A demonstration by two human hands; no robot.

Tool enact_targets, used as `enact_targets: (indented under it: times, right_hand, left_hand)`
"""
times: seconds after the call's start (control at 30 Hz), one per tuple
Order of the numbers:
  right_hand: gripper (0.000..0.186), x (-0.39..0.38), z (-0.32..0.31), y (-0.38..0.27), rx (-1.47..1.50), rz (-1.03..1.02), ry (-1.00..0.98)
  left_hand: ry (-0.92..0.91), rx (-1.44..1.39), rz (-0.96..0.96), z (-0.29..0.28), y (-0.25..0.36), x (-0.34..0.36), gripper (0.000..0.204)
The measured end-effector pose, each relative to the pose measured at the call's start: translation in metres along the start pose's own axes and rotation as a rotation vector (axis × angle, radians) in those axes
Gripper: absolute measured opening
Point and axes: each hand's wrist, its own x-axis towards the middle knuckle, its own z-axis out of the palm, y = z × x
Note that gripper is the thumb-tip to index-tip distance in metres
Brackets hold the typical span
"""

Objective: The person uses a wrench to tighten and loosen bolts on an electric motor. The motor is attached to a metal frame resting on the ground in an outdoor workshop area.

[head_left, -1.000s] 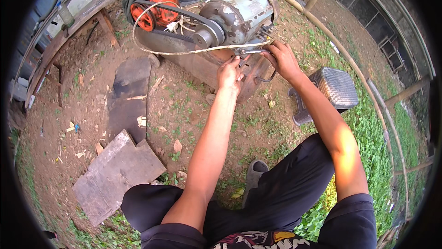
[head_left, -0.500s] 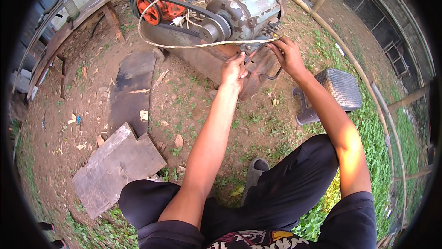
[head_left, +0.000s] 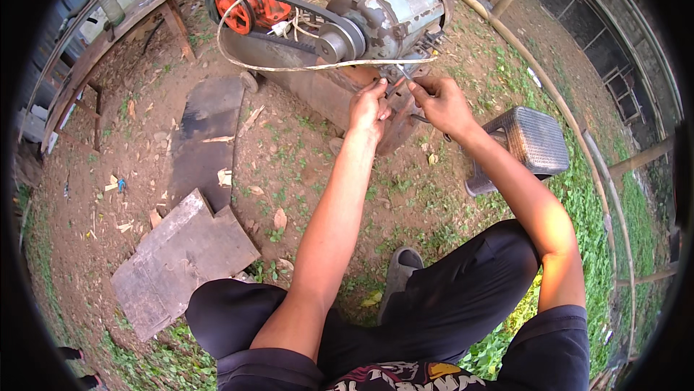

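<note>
R hand [head_left: 444, 105] fingers pinched on a slim metal tool [head_left: 403, 73], upper ctr of frame; L hand [head_left: 369, 110] just beside — can't tell if its fingers grip anything. Both near R end of rusty tank [head_left: 311, 86]. Above: gray motor [head_left: 394, 16], belt [head_left: 303, 6] to orange compressor head [head_left: 269, 9], upper L. Pale cable [head_left: 289, 69] loops across. Dark stool [head_left: 538, 142], R side.

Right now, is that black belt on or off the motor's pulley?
On: the black belt wraps around the silver pulley beside the motor and stretches toward the red wheel.
</note>
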Motion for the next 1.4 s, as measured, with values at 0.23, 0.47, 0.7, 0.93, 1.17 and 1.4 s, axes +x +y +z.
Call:
enact_targets:
  times: [0.23,0.47,0.7,0.93,1.17,1.4]
  right_hand:
    - [0.025,-0.005,0.000,-0.023,-0.210,-0.010,-0.050]
    - [0.026,-0.003,0.007,-0.036,-0.139,0.065,-0.117]
    - [0.018,-0.004,0.021,-0.021,-0.379,-0.230,0.010]
    - [0.019,-0.004,0.026,-0.025,-0.380,-0.200,-0.032]
    - [0.025,-0.010,0.025,-0.022,-0.385,-0.163,-0.074]
    - [0.011,-0.002,0.012,0.002,-0.400,-0.331,-0.031]
  left_hand:
    - [0.009,-0.014,-0.006,0.003,0.001,-0.002,0.011]
    - [0.056,-0.021,-0.001,0.004,0.001,-0.002,0.012]
    - [0.016,-0.040,0.008,0.001,-0.002,-0.002,0.012]
    - [0.058,-0.031,-0.001,0.004,0.001,-0.003,0.010]
    - [0.055,-0.038,0.009,0.001,0.000,-0.002,0.011]
    - [0.028,-0.018,0.042,0.003,-0.005,0.001,0.016]
